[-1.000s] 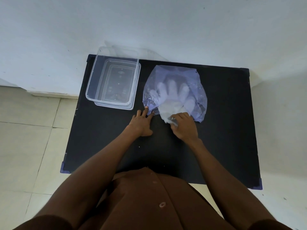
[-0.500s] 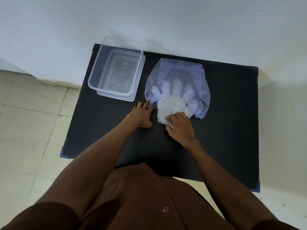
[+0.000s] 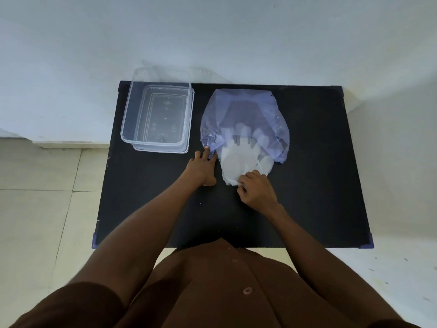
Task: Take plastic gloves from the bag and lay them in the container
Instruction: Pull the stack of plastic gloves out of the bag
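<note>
A plain indoor room: bare white wall point(image 3: 212, 31), tiled floor point(image 3: 35, 197), black table point(image 3: 319, 174).

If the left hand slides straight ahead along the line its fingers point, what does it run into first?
The left hand points away from the person, its fingertips already at the near left edge of the purple plastic bag. Going straight on, it would likely push into that bag first; the clear container sits further left, off that line.

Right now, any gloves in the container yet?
No, the clear container holds nothing; the gloves are only partly out of the bag, pinched by the right hand.
</note>
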